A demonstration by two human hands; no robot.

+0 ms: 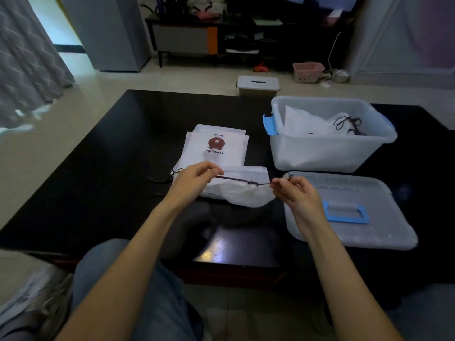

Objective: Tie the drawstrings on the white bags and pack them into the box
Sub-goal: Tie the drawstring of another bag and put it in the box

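Knot [253, 183] nearly tight: your left hand [194, 179] and right hand [294, 193] pinch the cord [234, 179] ends over a bag [246, 193] above the worktop [123, 168]. Tied bags lie in the box [327, 153]; a stack [216, 148] waits.

I have a single view, a wide-angle camera worn on the person's head, looking forward and down over a black table [103, 168] from the seated side. It sits close above the forearms, with the knees at the bottom edge and the room's far wall furniture along the top.
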